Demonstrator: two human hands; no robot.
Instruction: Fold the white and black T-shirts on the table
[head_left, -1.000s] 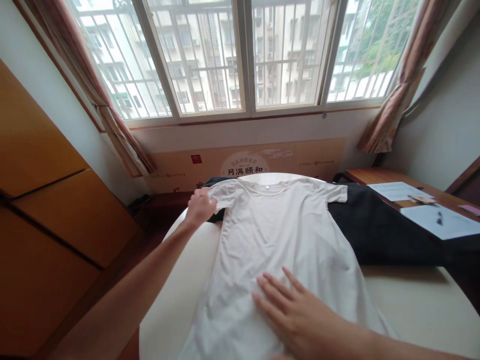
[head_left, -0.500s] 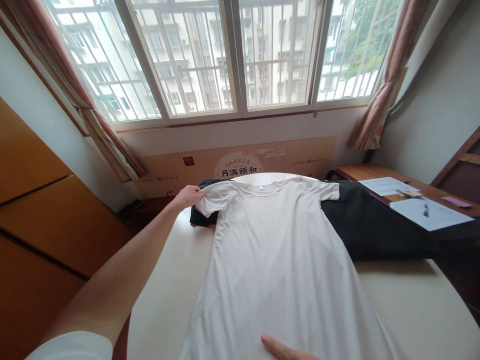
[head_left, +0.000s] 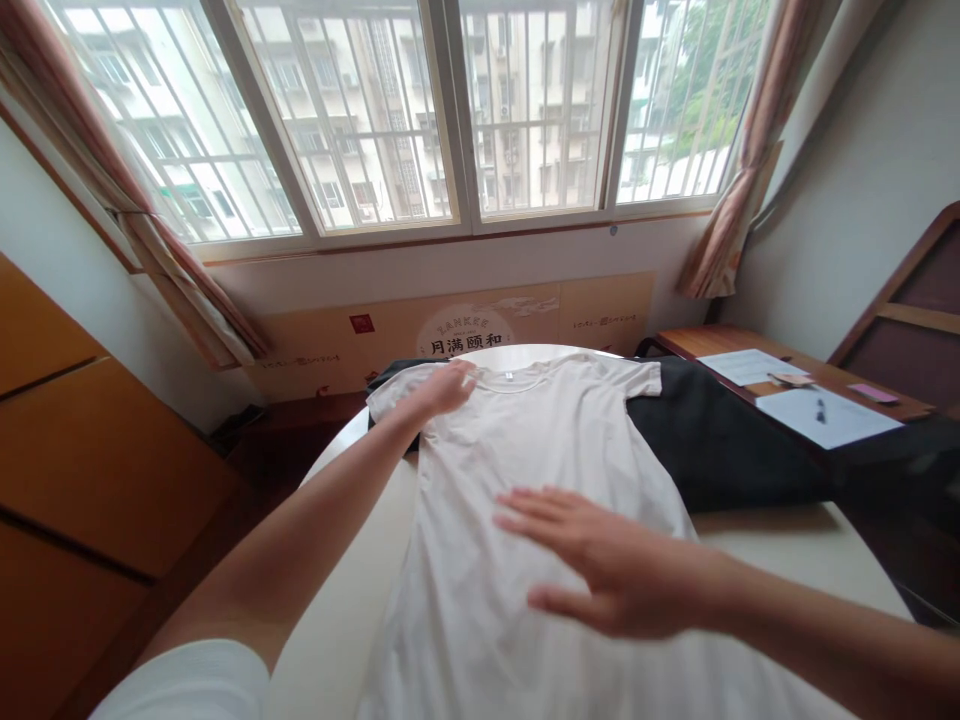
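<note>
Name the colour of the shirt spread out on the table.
The shirt is off-white and looks plain; it shows best in the head view.

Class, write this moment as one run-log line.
white T-shirt: spread on table | left hand: at shoulder | right hand: open over front

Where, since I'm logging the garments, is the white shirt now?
In the head view, the white shirt lies spread at centre on the white table, below the window, the left hand at one shoulder and black cloth at picture right.
</note>
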